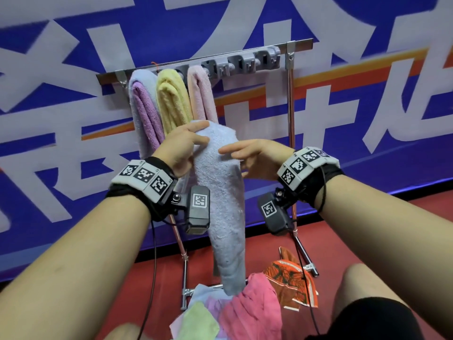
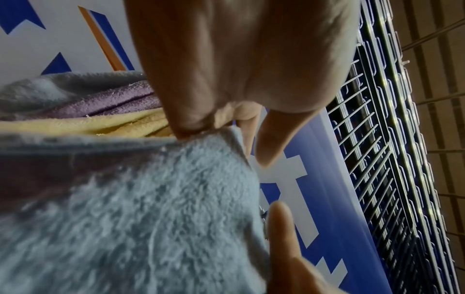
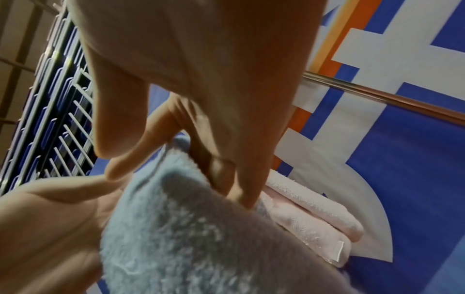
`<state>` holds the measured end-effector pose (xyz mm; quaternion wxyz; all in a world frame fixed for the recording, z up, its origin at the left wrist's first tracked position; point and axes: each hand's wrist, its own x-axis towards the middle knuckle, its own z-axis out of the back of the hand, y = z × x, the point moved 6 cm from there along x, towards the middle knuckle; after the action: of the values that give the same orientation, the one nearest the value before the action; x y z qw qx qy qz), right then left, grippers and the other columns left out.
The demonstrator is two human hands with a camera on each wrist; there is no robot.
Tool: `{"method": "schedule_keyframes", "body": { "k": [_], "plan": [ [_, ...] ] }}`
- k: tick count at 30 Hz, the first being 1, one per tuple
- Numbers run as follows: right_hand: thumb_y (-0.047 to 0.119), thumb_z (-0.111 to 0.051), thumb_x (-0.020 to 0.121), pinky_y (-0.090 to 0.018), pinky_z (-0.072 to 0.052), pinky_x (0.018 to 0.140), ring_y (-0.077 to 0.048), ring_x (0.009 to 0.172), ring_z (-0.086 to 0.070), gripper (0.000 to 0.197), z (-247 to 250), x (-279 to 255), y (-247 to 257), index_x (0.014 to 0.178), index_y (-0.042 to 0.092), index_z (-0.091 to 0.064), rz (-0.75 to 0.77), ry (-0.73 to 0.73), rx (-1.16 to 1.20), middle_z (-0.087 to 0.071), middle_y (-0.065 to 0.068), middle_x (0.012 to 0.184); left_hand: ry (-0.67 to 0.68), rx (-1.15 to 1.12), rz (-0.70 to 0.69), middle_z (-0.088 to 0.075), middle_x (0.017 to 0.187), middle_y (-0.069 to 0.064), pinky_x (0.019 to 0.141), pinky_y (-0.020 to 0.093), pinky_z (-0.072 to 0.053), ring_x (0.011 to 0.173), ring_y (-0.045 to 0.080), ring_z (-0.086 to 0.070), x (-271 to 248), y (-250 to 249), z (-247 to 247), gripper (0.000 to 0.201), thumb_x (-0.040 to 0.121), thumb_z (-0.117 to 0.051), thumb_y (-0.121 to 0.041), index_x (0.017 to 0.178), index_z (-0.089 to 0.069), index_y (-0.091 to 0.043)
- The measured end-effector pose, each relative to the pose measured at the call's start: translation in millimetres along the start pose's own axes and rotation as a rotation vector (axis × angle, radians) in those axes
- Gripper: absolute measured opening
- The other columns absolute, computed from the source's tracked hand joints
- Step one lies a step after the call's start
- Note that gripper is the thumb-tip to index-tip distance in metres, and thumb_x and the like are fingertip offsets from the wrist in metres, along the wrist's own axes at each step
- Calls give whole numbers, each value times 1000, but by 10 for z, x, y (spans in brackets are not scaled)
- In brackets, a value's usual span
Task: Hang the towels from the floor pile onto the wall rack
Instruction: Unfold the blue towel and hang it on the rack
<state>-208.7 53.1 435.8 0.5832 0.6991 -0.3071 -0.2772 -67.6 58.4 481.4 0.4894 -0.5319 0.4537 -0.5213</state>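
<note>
I hold a light blue towel (image 1: 225, 192) upright in front of the wall rack (image 1: 220, 67); its lower end hangs down to the floor pile. My left hand (image 1: 196, 136) pinches the towel's top corner, and the left wrist view shows that same hand (image 2: 201, 129) nipping the blue towel (image 2: 125, 218) between its fingertips. My right hand (image 1: 232, 153) has the upper edge between thumb and fingers. Seen from the right wrist, the right hand (image 3: 180, 188) has its fingers (image 3: 241, 189) behind the towel (image 3: 188, 238). A lavender towel (image 1: 144, 106), a yellow towel (image 1: 171, 101) and a pink towel (image 1: 199, 94) hang at the rack's left end.
Grey hooks (image 1: 245, 62) on the rack's right half are bare. The rack stands on metal legs (image 1: 291, 119) against a blue and white banner. On the red floor lie a pink cloth (image 1: 252, 307), a green cloth (image 1: 201, 322) and an orange patterned cloth (image 1: 289, 278). My knees flank the pile.
</note>
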Motion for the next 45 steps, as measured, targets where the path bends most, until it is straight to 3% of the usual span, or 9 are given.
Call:
{"method": "schedule_keyframes", "body": {
  "k": [6,11,17,20,29,34,38,41,45],
  "plan": [
    [-1,-52,80,-37,-43,90,-21,87,-60,28,-78,33,26,89,13,-75,9,-17,-58,-69,-7,94,29,126,39,-58,123,14,77,28,-50,110,27,-57,-15,-40,13,49,87,-47,12,131,-53,-9],
    [-1,-45,90,-18,-44,69,0,59,-59,28,-98,-18,45,111,8,-62,16,-41,-126,-64,11,55,4,94,29,-56,123,13,73,24,-50,111,25,-55,-3,-60,33,51,86,-46,15,132,-53,-5],
    [-2,-43,91,-16,-48,67,0,90,-60,29,-118,-5,30,100,14,-66,3,-61,-133,-61,2,112,2,45,34,-52,128,9,73,21,-49,110,19,-54,19,-38,80,50,89,-43,12,134,-50,-8],
    [-3,-43,90,-28,-48,90,-18,111,-56,31,-157,9,98,110,8,-64,54,-78,-30,-56,-12,130,24,88,39,-51,135,8,78,30,-50,113,23,-55,-5,22,91,49,93,-47,1,140,-44,-14],
    [8,-52,83,-50,-24,115,-29,141,-29,46,-116,63,299,128,16,-55,159,-195,71,-48,-18,140,62,191,12,-57,129,-4,66,26,-50,101,12,-62,-120,150,94,43,98,-50,-22,140,-40,-27],
    [4,-43,92,-44,-40,104,-32,131,-43,45,-147,5,397,137,11,-46,186,-195,146,-41,-15,146,11,219,-10,-50,138,5,79,33,-52,111,21,-59,-68,91,161,61,95,-55,-12,147,-28,-27],
    [19,-48,95,-43,-42,100,-27,123,-50,41,-182,-35,440,135,11,-47,155,-228,76,-48,-10,139,-90,369,-91,-58,95,-2,93,34,-46,90,9,-58,-50,-27,236,65,93,-57,-14,149,-27,-23],
    [40,-41,99,-40,-43,96,-27,110,-57,40,-291,-68,492,123,10,-51,139,-193,82,-60,-10,119,-77,348,-130,-58,85,1,76,29,-48,76,10,-56,-124,-122,191,59,96,-53,-16,148,-26,-22],
    [52,-34,97,-44,-36,102,-31,127,-45,72,-396,-71,588,148,4,-20,193,-223,261,-41,-19,142,12,257,-91,-67,84,7,66,27,-46,71,16,-61,-300,-132,56,50,103,-36,-32,150,-20,-26]
  ]
}}
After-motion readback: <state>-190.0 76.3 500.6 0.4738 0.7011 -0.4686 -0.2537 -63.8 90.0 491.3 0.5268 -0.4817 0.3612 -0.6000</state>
